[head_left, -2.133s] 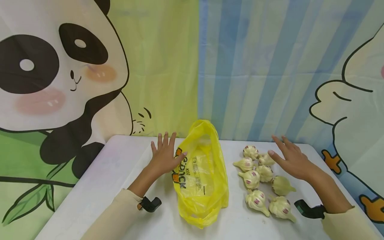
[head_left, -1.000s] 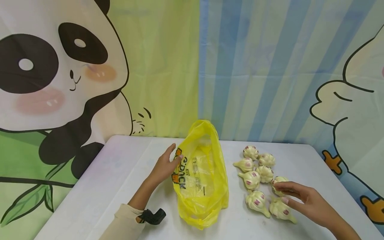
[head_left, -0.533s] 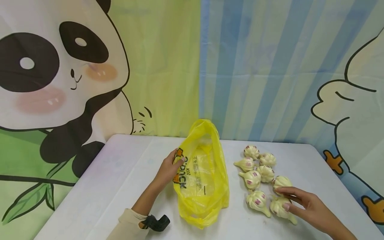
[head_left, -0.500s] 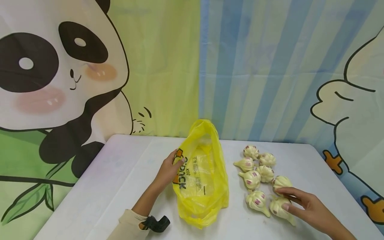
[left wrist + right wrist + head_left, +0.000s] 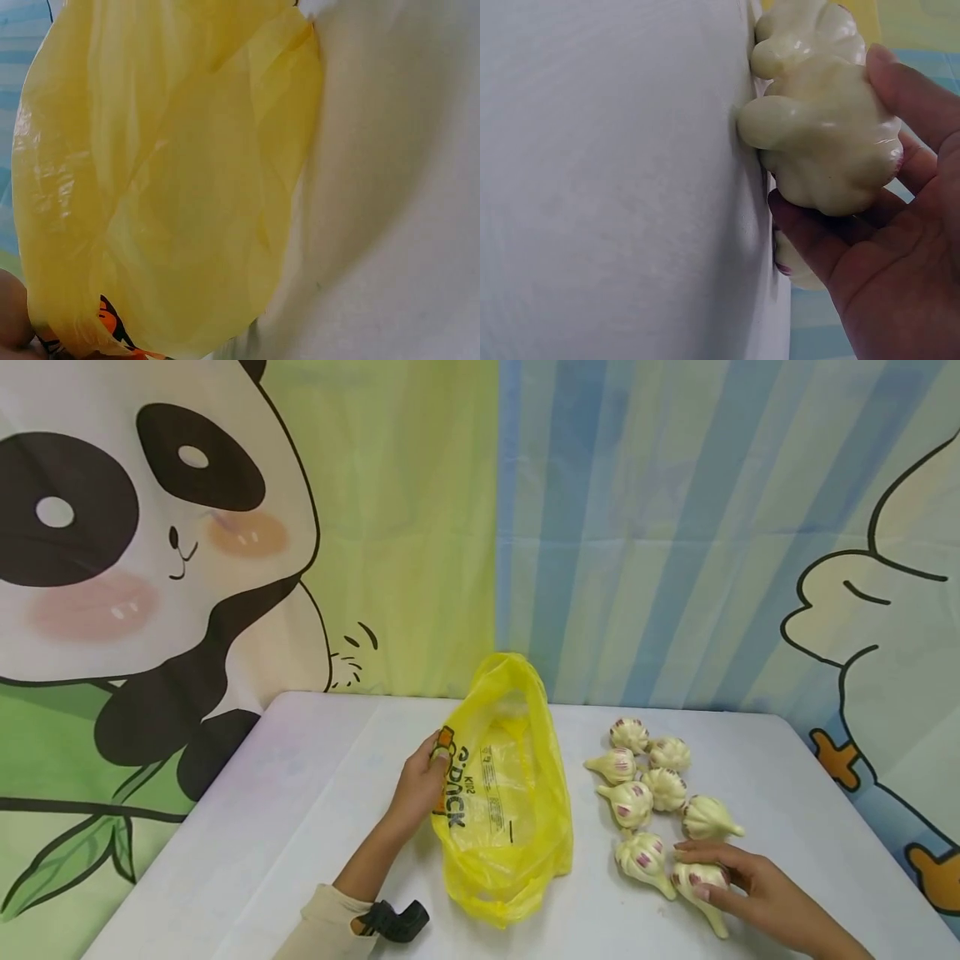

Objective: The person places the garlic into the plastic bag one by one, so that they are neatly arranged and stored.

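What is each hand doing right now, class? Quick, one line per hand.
Left hand: holding the yellow bag by its left edge.
Right hand: holding one garlic bulb, the nearest of the group.

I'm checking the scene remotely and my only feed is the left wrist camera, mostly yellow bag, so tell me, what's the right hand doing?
Observer: The right hand grips a garlic bulb.
Operator: Is there more garlic around?
Observer: Yes, the head view shows seven other bulbs on the white table, to the person's right of the yellow bag.
Operator: I only catch a scrap of orange and black print on that bag. Any words?
Observer: Yes, black lettering, including "DUCK" and "KIDS", shows in the head view.
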Tool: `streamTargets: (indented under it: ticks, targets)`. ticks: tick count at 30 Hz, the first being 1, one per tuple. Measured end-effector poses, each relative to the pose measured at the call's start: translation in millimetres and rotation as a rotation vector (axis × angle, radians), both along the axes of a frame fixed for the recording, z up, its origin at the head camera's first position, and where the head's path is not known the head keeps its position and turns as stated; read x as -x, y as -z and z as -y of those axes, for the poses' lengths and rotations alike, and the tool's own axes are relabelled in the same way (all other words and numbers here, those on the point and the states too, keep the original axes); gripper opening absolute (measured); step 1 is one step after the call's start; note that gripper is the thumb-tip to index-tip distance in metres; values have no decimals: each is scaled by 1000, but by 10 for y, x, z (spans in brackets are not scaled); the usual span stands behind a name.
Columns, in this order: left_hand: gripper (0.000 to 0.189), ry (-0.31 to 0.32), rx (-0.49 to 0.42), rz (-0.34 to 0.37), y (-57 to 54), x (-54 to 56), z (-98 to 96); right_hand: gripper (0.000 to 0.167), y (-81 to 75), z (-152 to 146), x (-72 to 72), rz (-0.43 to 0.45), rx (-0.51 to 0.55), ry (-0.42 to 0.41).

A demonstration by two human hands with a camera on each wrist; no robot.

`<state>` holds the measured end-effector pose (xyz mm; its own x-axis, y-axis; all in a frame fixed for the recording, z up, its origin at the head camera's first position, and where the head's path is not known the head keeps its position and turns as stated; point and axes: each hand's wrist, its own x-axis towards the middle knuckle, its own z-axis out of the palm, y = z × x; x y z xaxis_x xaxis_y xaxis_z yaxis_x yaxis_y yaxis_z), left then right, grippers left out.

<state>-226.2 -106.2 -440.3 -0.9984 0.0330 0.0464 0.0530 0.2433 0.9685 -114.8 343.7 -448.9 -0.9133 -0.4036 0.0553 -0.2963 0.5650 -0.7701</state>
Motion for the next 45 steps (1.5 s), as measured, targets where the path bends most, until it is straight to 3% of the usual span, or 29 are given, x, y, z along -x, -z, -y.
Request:
streamTargets:
  ticks: [9, 15, 21, 24, 26, 29, 31, 37, 45]
  targets:
    - [49, 26, -62, 10, -7, -22, 17, 28, 18, -2, 20, 21, 20, -3]
    - [49, 28, -68, 20, -15, -34, 19, 29, -47, 13, 7, 23, -22, 34]
    - [49, 33, -68, 16, -27, -48, 17, 32, -165, 28, -20, -63, -27, 80]
    - [48, 40, -64, 17, -179, -145, -14, 32, -209, 48, -29, -108, -14, 92]
    - [48, 40, -69, 17, -187, -151, -16, 33, -236, 68, -26, -137, -9, 88]
    - [48, 36, -71, 13, -142, -128, -2, 33, -276, 100, -17, -169, -3, 89]
    - [49, 36, -79, 13, -23, -51, 22, 34, -303, 118, -11, -201, 10, 85]
    - [49, 43, -87, 8, -53, -61, 16, 38, -382, 168, 7, -312, 47, 90]
    - [48, 27, -105, 11, -86, -53, -47, 38, -491, 251, 55, -341, 55, 155]
